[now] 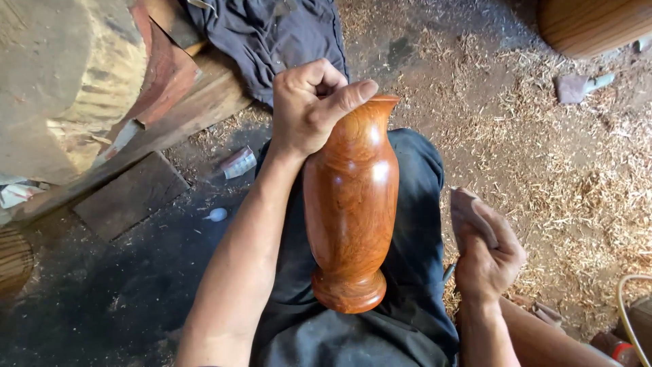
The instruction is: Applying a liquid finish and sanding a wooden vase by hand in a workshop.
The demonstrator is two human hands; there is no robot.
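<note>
- Fingers of the left hand (309, 109) are clenched around the flared mouth of a glossy reddish-brown turned wooden vase (351, 204), thumb stretched along the rim, knuckles facing up.
- The vase lies tilted on the person's lap, its mouth far and its round foot near, resting on dark trousers (407, 272) at the middle of the scene.
- The right hand (485, 261) sits just right of the vase, apart from it, grasping a folded brownish piece of abrasive paper (470, 212) pinched between thumb and fingers.
- Pale wood shavings (577, 183) cover the dirt floor to the right and far side.
- A dark grey crumpled cloth (272, 34) lies on the far side, just beyond the left hand.
- To the far left stands a large rough pale log (61, 75), with a reddish wooden plank (197, 102) beside it and a flat dark board (129, 197) nearer on the floor.
- A small white rounded object (217, 215) lies on the dark floor left of the forearm.
- A curved edge of another brown wooden piece (591, 24) shows at the far right corner.
- A pale hose (623, 306) loops in at the near right edge.
</note>
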